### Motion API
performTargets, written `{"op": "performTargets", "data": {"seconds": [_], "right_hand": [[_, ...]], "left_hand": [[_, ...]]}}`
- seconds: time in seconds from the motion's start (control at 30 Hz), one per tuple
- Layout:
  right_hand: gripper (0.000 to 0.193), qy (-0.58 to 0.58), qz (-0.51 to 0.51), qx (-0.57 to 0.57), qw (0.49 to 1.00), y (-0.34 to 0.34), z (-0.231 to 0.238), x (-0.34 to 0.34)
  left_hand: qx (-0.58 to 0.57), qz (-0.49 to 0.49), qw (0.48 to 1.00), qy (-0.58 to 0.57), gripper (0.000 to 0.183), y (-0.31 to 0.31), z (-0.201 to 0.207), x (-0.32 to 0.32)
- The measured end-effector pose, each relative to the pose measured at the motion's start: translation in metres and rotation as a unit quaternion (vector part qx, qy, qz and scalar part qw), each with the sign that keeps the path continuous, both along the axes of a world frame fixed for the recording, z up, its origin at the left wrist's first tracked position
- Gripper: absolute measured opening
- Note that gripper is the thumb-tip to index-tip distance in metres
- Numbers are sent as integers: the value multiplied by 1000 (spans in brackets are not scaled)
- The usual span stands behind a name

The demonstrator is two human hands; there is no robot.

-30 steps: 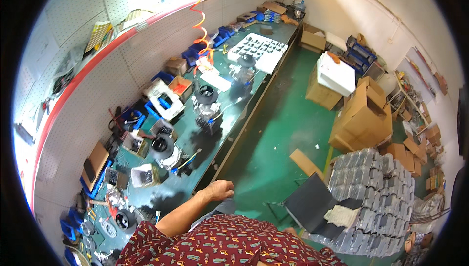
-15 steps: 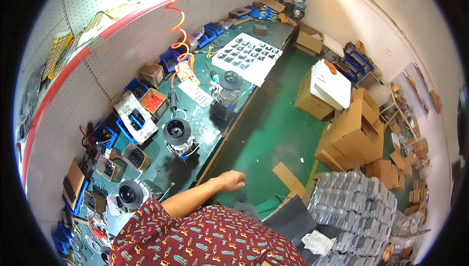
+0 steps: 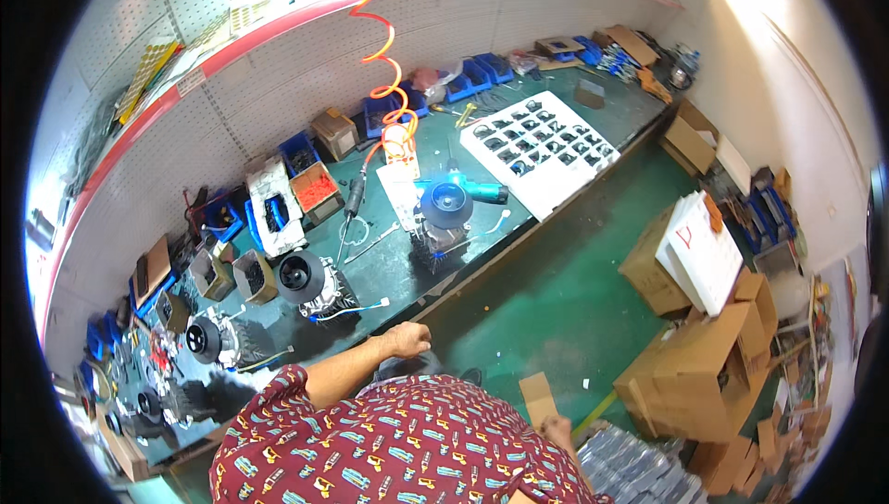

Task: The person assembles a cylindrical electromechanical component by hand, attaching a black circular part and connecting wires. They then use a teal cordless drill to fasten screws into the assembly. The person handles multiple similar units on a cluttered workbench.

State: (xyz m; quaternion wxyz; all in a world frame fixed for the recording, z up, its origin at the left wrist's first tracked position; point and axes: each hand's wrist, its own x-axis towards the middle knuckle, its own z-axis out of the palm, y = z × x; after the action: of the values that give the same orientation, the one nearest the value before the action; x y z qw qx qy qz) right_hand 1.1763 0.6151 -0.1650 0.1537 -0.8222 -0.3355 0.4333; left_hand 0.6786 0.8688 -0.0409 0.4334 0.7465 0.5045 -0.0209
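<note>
My left hand (image 3: 407, 340) is loosely closed with nothing seen in it, held just off the front edge of the green workbench (image 3: 384, 249). My right hand (image 3: 558, 432) shows only in part, low beside a cardboard flap (image 3: 537, 399); its fingers are too small to make out. Nearest my left hand on the bench is a motor unit with a black fan wheel (image 3: 301, 277). A similar unit (image 3: 446, 206) stands farther right, with a teal power tool (image 3: 482, 191) lying behind it. Another unit (image 3: 206, 339) sits to the left, a white-plugged cable trailing from it.
A white tray of small black parts (image 3: 542, 148) lies toward the bench's far end. An orange coiled hose (image 3: 394, 69) hangs over the bench to a slim tool (image 3: 356, 194). Blue bins line the back. Cardboard boxes (image 3: 685, 384) and stacked grey parts (image 3: 639, 467) stand on the right-hand floor.
My view has swung left, showing more of the bench's near left end. My right hand has come into view at the lower right. My left hand stays loosely closed.
</note>
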Motion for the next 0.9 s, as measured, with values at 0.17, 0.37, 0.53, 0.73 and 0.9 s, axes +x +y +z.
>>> {"op": "performTargets", "data": {"seconds": [0.17, 0.37, 0.53, 0.73, 0.9], "right_hand": [[16, -95, 67, 132, 984, 198, 12, 111], [23, -160, 223, 245, 930, 358, 72, 48], [39, -104, 391, 260, 877, 447, 110, -49], [58, -119, 521, 333, 777, 576, 121, -140], [66, -220, 610, 301, 699, 671, 97, -192]], "left_hand": [[53, 155, 984, -74, 40, 17, 3, 25], [-7, 212, 975, -65, 40, 29, -22, 30], [-13, 298, 953, -52, 38, 39, -20, 27], [-45, 506, 860, -47, 37, 1, -24, 9], [-21, 686, 723, -75, 33, -79, -51, 25]]}}
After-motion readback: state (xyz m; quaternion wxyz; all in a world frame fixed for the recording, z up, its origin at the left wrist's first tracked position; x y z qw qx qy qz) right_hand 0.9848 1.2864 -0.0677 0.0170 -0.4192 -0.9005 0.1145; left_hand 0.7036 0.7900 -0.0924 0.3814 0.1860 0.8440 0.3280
